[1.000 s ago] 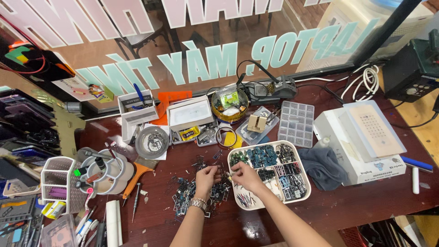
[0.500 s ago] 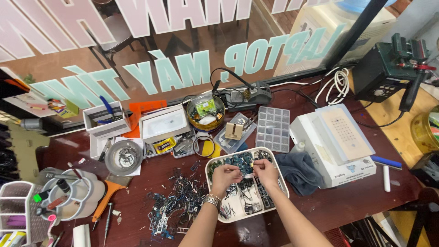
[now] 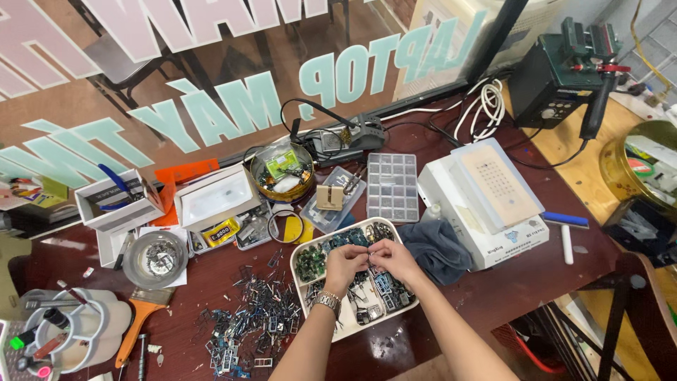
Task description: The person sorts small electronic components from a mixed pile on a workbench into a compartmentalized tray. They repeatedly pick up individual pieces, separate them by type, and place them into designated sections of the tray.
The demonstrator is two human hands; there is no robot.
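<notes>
Small part pinched between both hands' fingers [image 3: 369, 248], above white tray [image 3: 300, 262]

The left hand [image 3: 344, 266] and right hand [image 3: 393, 259] cover part of the white tray [image 3: 303, 252], and whatever the fingertips pinch is too small to tell. At the right edge, the gold bowl [image 3: 620, 164] is cut off.

A grey cloth [image 3: 436, 248] lies at three o'clock, a clear compartment box [image 3: 393, 188] at twelve, a white box [image 3: 486, 204] at two, and a round metal dish [image 3: 154, 258] at nine.
</notes>
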